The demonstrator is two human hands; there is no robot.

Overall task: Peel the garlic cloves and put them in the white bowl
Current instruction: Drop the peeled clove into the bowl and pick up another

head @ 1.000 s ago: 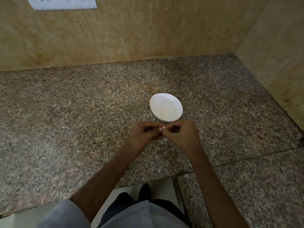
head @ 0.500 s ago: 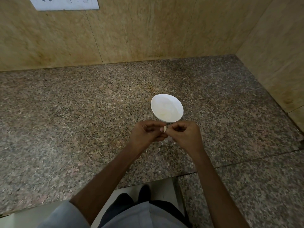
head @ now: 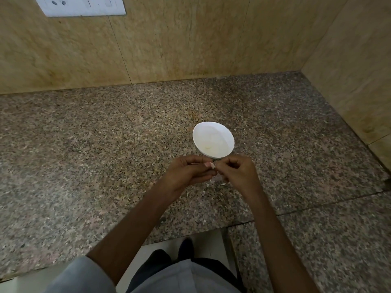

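Garlic clove point(head: 212, 166) was pinched between left hand point(head: 187, 173) and right hand point(head: 239, 173) at frame centre, both hiding the near rim of the white bowl point(head: 213, 140). Peel scraps point(head: 213, 182) lay on the granite counter point(head: 95, 157) below; a switch plate point(head: 82, 6) sat upper left.

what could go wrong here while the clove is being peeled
The garlic clove is pinched only at the fingertips of the left hand and right hand, short of the white bowl. If the grip slips, it would likely drop onto the speckled counter, where it is hard to spot.
Peel scraps litter the counter near its front edge and could fall to the floor.
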